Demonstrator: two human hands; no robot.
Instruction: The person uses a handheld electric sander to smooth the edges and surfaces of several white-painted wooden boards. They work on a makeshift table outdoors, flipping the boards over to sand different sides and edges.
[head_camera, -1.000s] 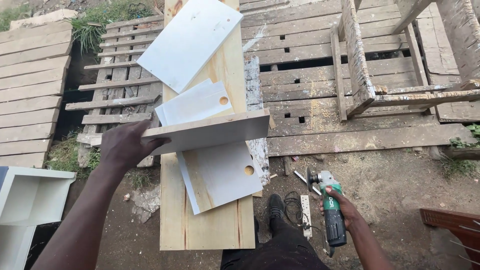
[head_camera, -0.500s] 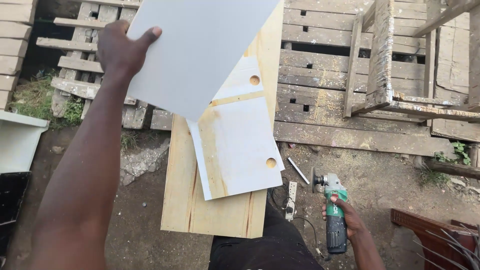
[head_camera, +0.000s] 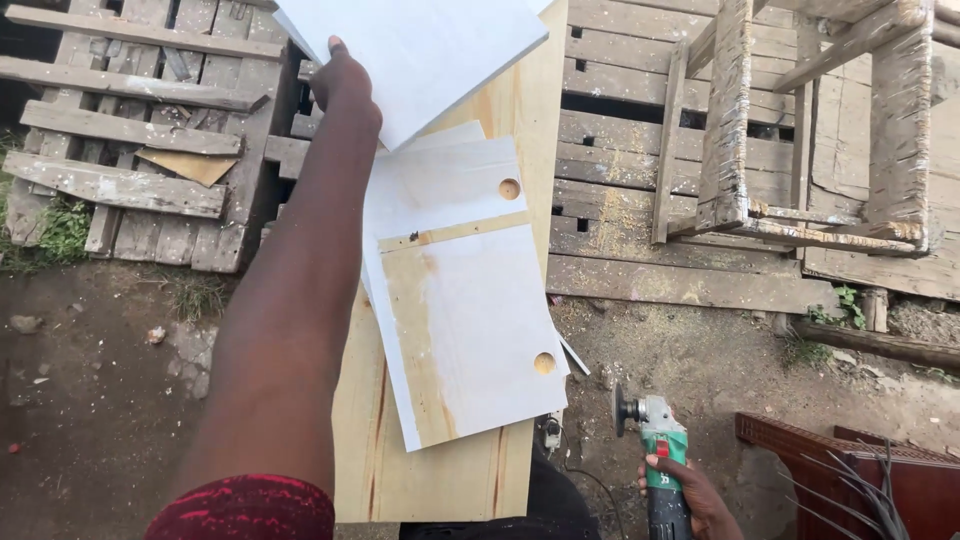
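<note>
My left hand (head_camera: 343, 85) grips the edge of a white board (head_camera: 420, 45) and holds it up at the top of the view, above a long pale wooden plank (head_camera: 440, 470). Two white panels with round holes lie on that plank: a near one (head_camera: 470, 330) smeared with yellowish stain and a farther one (head_camera: 445, 180) partly under it. My right hand (head_camera: 690, 495) at the bottom right holds a green angle grinder (head_camera: 655, 445) low, to the right of the plank, disc end pointing away from me.
Weathered wooden pallets (head_camera: 130, 150) lie on the left. More pallet boards (head_camera: 640, 200) and a rough wooden frame (head_camera: 790, 130) stand at the right. A dark red crate (head_camera: 850, 470) sits at the bottom right. Bare dirt ground (head_camera: 90, 400) shows on the left.
My left hand has lifted the white board off the stack and swung it up and away. The view has shifted left and closer. The grinder stays low in my right hand.
</note>
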